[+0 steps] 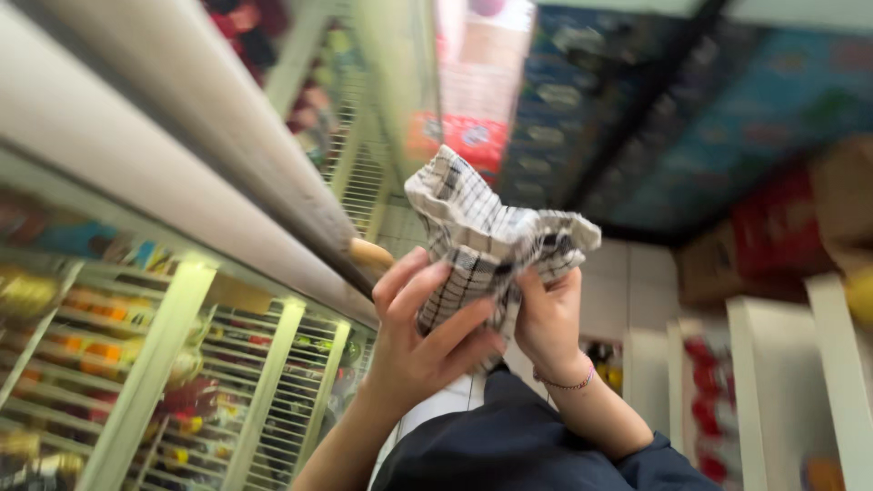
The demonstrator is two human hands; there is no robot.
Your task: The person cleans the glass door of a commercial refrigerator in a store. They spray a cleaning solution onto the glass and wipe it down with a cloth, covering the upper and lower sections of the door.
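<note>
Both hands meet at the middle of the view, bunching a checked cloth [486, 241] between them. The left hand [423, 336] wraps its fingers [455, 327] around the cloth's lower part; the right hand [548, 318] pinches it from the other side, a bead bracelet [566, 382] on that wrist. The cooler [164, 364] with lit wire shelves stands just beside the left arm, its door frame [182, 118] near the fingertips. White shelving [773, 382] stands farther off on the right. Shelf goods and the background are blurred; the forearms are cut off below.
</note>
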